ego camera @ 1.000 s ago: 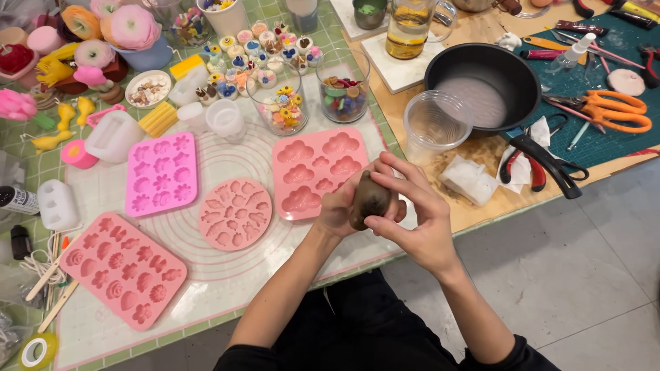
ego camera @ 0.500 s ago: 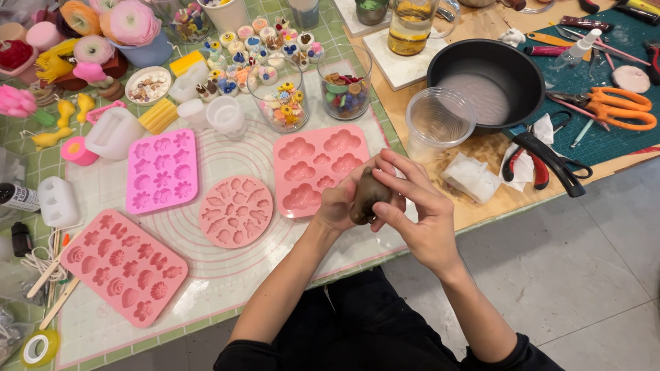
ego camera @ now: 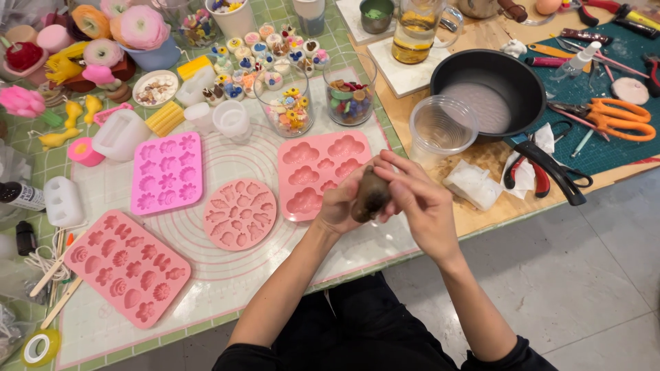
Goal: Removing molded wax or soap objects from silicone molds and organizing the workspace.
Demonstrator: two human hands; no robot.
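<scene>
Here both hands meet over the table's near edge: the left hand cups a small brown lump from below while the right hand closes its fingers over the lump's top. Just behind them lies a pink cloud-shaped mould, with a clear plastic cup and a black pan beyond.

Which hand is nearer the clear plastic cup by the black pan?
Right. The right hand is just below the clear plastic cup; the left hand is farther left, over the pink mould's edge.
</scene>
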